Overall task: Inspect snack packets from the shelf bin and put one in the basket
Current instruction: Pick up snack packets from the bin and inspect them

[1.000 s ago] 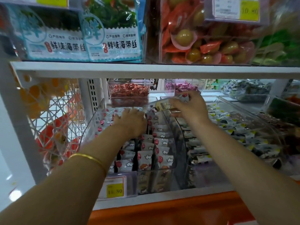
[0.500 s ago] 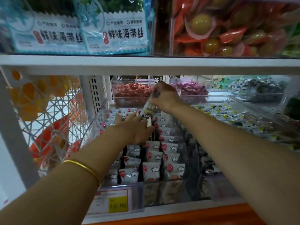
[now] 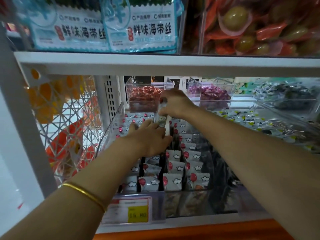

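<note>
The snack packet (image 3: 162, 119) is pinched at its upper end by the right hand (image 3: 174, 103), whose fingers and thumb curl round it. It hangs upright below the knuckles, its printed lower end just above the back rows of the shelf bin (image 3: 113, 123). Directly under and slightly nearer than that hand, the left hand (image 3: 149, 136) lies palm down over the bin with its fingers stretched forward, touching the tops of the packets; its fingertips come close to the hanging packet's lower end. A gold bangle (image 3: 84, 193) circles the left wrist.

Beneath both hands the clear bin is filled with rows of white packets (image 3: 174, 181) printed with clouds and red balloons, standing on edge. Nearer than the left hand, on the bin's front, sits a price tag (image 3: 137, 212) with a yellow patch. Beyond the right hand stand two small clear boxes, one of red-wrapped sweets (image 3: 143, 96) and one of purple-wrapped sweets (image 3: 213, 94). Right of the right forearm lies a neighbouring bin (image 3: 259, 122) of packets with yellow-green marks.

Over both hands runs the white shelf board (image 3: 155, 64), which leaves only a low opening to reach through. On it rest blue-and-white seaweed packs (image 3: 138, 30) and orange pouches (image 3: 270, 32) holding round olive-coloured pieces. Left of the left arm is a white wire mesh panel (image 3: 69, 118) with orange shapes behind it.
</note>
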`<state>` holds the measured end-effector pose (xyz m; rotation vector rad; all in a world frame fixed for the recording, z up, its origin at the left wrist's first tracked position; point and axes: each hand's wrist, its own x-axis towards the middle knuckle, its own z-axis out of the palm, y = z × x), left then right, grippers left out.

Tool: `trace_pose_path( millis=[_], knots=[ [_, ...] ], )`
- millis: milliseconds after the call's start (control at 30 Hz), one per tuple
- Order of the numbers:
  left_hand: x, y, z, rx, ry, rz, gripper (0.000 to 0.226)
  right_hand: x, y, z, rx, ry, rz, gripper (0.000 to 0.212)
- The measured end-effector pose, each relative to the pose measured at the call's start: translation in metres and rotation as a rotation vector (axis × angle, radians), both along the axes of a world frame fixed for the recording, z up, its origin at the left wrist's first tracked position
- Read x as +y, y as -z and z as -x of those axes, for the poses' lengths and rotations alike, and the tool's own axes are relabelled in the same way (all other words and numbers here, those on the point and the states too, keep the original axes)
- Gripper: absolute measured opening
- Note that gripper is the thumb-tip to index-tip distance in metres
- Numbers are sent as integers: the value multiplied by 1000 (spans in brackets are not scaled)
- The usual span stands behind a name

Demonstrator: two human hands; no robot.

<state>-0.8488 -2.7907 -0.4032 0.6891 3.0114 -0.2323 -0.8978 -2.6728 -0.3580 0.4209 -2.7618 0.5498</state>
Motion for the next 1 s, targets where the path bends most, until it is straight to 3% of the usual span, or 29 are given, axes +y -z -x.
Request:
trace_pose_path(
  millis=[100,233,367,467,633,800,1000],
  knots=[
    [0,-3,-6,5,-9,-85,54,-6,12,1,-125,-17,-93,7],
    [2,-6,-20,-13,-50,-267,68,-9,16,0,-207,-1,-93,30],
    [7,-1,-35,-72,-18,-156,86,-5,12,5,-118,54,-7,24],
    [6,3,-36,-77,-10,-130,79,-6,10,13,-80,107,15,18],
    [-5,0,-37,-106,-1,-98,64,-12,19,32,-91,168,-94,28],
    [-17,-1,-38,-163,-20,-56,66,-18,30,41,-140,195,-78,24],
    [-16,2,-42,-126,-11,-124,69,-7,18,33,-1,223,68,12]
  ],
)
